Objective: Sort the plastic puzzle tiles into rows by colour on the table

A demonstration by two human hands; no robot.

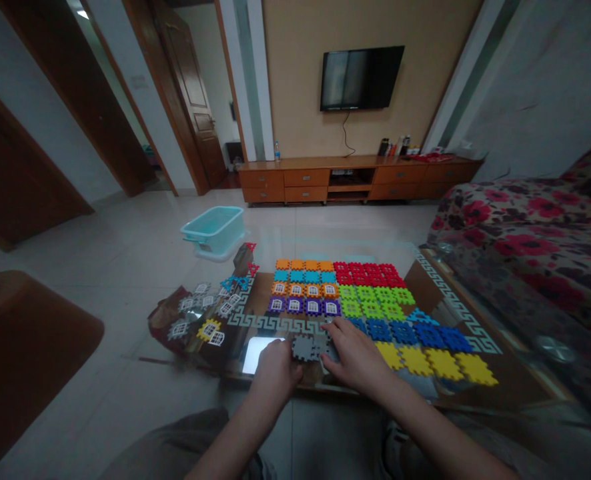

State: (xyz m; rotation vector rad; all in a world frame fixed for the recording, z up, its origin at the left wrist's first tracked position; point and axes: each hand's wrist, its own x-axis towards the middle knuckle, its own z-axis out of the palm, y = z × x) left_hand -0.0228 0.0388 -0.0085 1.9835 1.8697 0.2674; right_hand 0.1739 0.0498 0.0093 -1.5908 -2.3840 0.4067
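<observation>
Near the front edge of the glass table, my left hand [277, 368] is closed at the left side of a grey tile [304, 347]. My right hand [349, 352] has its thumb and fingers around another grey tile [331, 348] just to the right, partly hidden under the fingers. Beyond them lie rows of joined tiles: purple ones [295, 305] with white windows, orange ones [304, 265], red ones [365, 274] and green ones [373, 308]. Blue tiles [403, 331] and yellow tiles [415, 361] sit to the right of my right hand.
Loose window tiles [209, 329] and light blue pieces [234, 285] lie at the table's left side. A turquoise tub [215, 230] stands on the floor beyond. At the right is a flowered sofa [520, 213]; a brown stool [35, 347] is at the left.
</observation>
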